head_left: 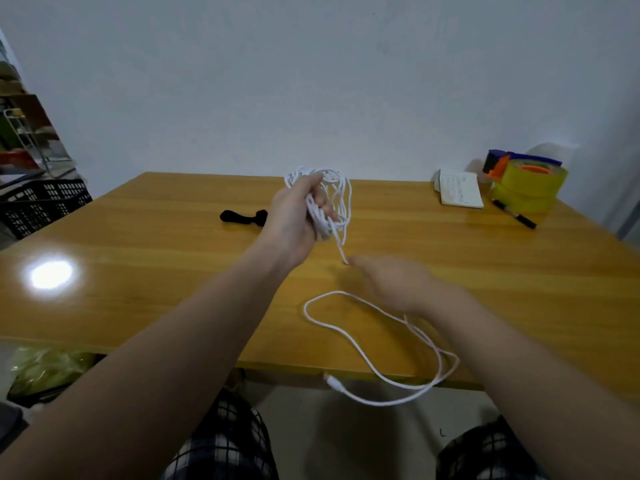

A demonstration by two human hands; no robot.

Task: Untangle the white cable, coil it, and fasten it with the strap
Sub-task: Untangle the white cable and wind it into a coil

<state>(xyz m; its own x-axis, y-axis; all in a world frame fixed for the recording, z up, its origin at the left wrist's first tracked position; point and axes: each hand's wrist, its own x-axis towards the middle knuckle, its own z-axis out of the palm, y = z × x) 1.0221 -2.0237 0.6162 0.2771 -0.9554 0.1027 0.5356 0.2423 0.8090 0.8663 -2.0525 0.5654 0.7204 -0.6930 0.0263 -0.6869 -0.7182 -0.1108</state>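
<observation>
While a wooden table [138, 258] fills most of the view and runs back to a pale wall, a black slotted crate [41, 206] stands off its left edge. A yellow-green bag [45, 368] lies on the floor below the near left edge. Two bare forearms reach over the tabletop from the near side, above plaid-clad knees.

The left hand [294, 216] is raised above the middle of the table, its fingers clenched round a loose bundle of the white cable [337, 188]. One strand drops from that bundle to the fingertips of the right hand [394, 282]. That hand is blurred, and whether it pinches the strand or only touches it cannot be told. The remaining cable lies on the table below the right wrist in slack loops that spill over the near edge. Its connector [330, 380] hangs just past that edge.

At the far right corner yellow tape rolls [530, 185] are stacked, with a blue and orange tape dispenser [512, 161] on top. A small notebook [460, 190] lies just left of them. The black strap [242, 216] lies on the table just left of the left hand, apart from the cable. A black pen [514, 214] lies in front of the tape rolls.
</observation>
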